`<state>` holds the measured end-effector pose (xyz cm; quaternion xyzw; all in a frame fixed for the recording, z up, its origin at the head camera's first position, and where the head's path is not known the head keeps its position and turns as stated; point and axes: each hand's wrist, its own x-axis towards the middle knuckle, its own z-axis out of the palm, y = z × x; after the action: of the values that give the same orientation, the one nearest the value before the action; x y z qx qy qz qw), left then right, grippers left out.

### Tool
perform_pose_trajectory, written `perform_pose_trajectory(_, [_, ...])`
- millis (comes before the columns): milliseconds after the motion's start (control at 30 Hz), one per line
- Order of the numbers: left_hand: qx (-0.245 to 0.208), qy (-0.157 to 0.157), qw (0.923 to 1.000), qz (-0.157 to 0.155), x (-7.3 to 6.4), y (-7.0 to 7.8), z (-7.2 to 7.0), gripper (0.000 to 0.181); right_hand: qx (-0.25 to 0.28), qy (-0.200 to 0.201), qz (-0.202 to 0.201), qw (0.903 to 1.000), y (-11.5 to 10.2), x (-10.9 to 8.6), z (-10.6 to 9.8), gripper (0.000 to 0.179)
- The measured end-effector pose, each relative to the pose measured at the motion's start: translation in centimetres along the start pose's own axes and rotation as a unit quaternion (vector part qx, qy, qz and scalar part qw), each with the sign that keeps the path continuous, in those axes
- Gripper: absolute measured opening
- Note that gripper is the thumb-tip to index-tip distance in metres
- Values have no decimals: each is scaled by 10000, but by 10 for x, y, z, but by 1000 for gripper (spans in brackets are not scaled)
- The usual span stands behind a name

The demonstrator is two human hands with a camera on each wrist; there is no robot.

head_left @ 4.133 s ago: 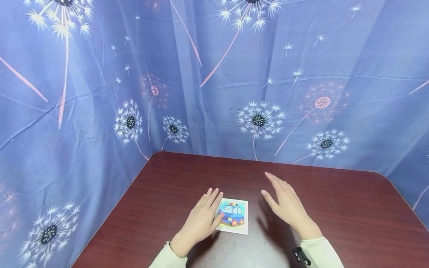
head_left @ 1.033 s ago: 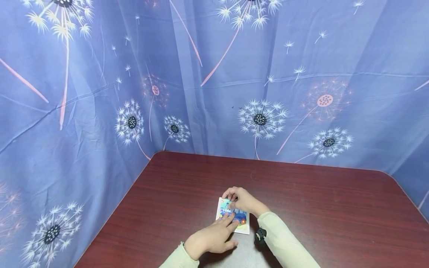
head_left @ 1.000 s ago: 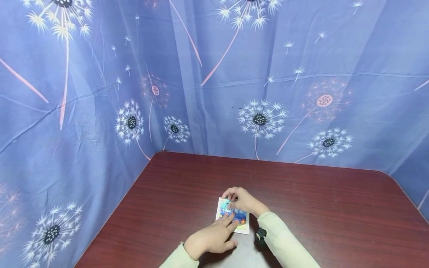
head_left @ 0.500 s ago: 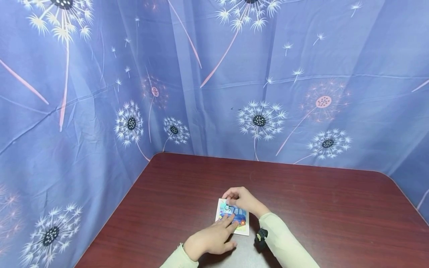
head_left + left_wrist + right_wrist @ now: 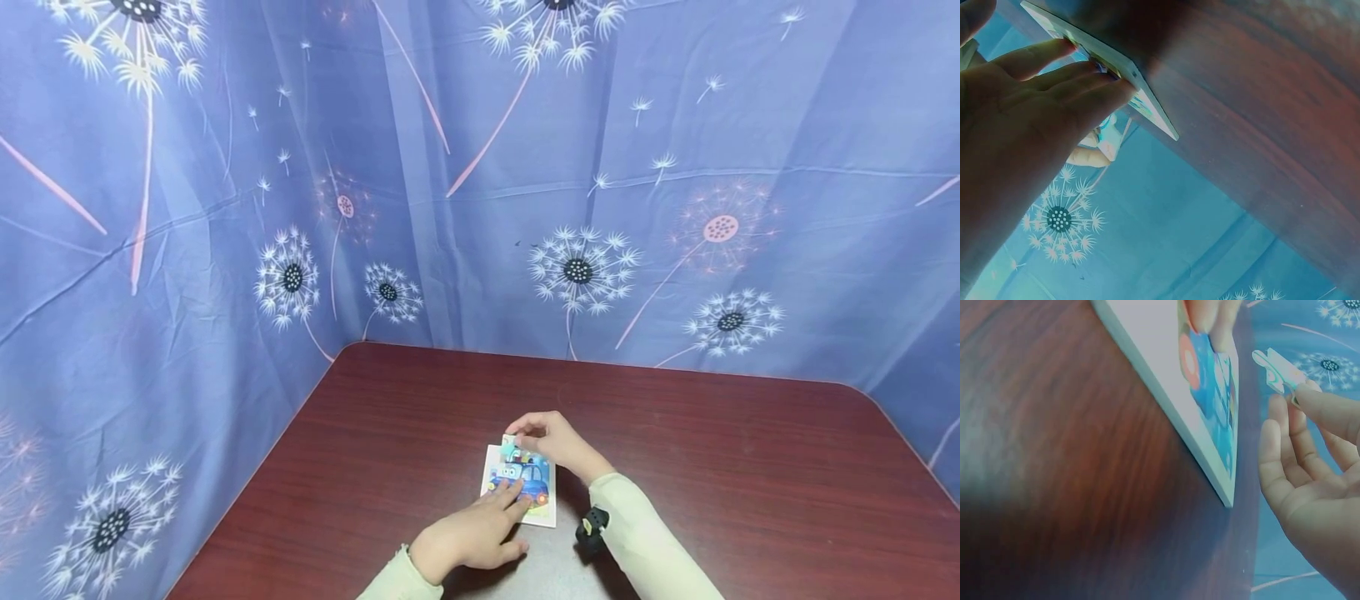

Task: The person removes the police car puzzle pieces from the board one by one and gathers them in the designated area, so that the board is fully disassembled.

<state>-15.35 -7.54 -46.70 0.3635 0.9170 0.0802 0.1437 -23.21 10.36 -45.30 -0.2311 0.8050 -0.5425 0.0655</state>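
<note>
A small jigsaw puzzle point(image 5: 547, 515) with a blue cartoon car and a white border lies flat on the table. My left hand point(image 5: 476, 529) rests on it from the near left, fingers extended over the picture. In the left wrist view those fingertips point(image 5: 1124, 87) press on the puzzle's face. My right hand point(image 5: 555, 442) is over the far edge. Between thumb and fingers it pinches a jigsaw piece point(image 5: 1280, 370) with a rounded knob, seen raised apart from the board in the right wrist view.
The dark red wooden table point(image 5: 420, 400) has rounded far corners. A blue curtain point(image 5: 480, 250) with dandelion prints hangs along its back and left side. A black device point(image 5: 592, 529) sits at the right wrist, by the pale sleeve point(image 5: 645, 533).
Both hands came onto the puzzle from beside it. In the last half second my right hand lifted a jigsaw piece from the far left corner; my left hand stayed in place.
</note>
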Motion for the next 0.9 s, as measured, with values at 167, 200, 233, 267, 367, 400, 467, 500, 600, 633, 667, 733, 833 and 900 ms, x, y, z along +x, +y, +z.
perform_pose_trajectory(167, [23, 19, 10000, -12, 0, 1, 0, 60, 62, 53, 166, 9998, 2, -2, -9, 15])
perform_pose_trajectory(200, [24, 27, 10000, -7, 0, 1, 0, 60, 119, 49, 188, 9997, 4, -2, -11, 15])
perform_pose_trajectory(233, [22, 30, 10000, -12, 0, 2, 0, 60, 178, 46, 199, 9996, 7, -2, -13, 15])
perform_pose_trajectory(267, [28, 44, 10000, -8, 0, 2, 0, 60, 228, 40, 218, 9995, 11, -1, -15, 16])
perform_pose_trajectory(367, [51, 72, 10000, -4, 0, 2, 0, 60, 333, 72, 311, 9989, 26, 0, -19, 16])
perform_pose_trajectory(400, [38, 71, 10000, -11, 0, 2, 0, 60, 310, 97, 337, 9989, 31, 0, -20, 16])
perform_pose_trajectory(467, [2, 45, 10000, -29, 0, 1, 0, 60, 235, 164, 407, 9988, 40, 0, -24, 16])
perform_pose_trajectory(500, [0, 38, 10000, -24, 0, 1, 1, 60, 216, 200, 427, 9987, 42, 0, -25, 16])
perform_pose_trajectory(600, [-28, 18, 10000, -31, 0, 1, 1, 60, 119, 279, 454, 9985, 46, -3, -30, 15])
perform_pose_trajectory(633, [-28, 17, 10000, -26, -1, 0, 1, 60, 117, 296, 465, 9984, 47, -5, -32, 14])
perform_pose_trajectory(667, [-30, 24, 10000, -21, -1, 0, 1, 60, 111, 311, 477, 9983, 48, -6, -34, 14])
perform_pose_trajectory(733, [-46, 24, 10000, -24, -1, 1, 1, 60, 73, 317, 512, 9982, 50, -8, -38, 14])
perform_pose_trajectory(833, [-43, 31, 10000, -29, -2, 2, -1, 60, 16, 321, 541, 9980, 54, -13, -44, 14])
perform_pose_trajectory(900, [-12, 41, 10000, -33, -2, 3, -1, 60, 17, 328, 613, 9976, 56, -16, -48, 14])
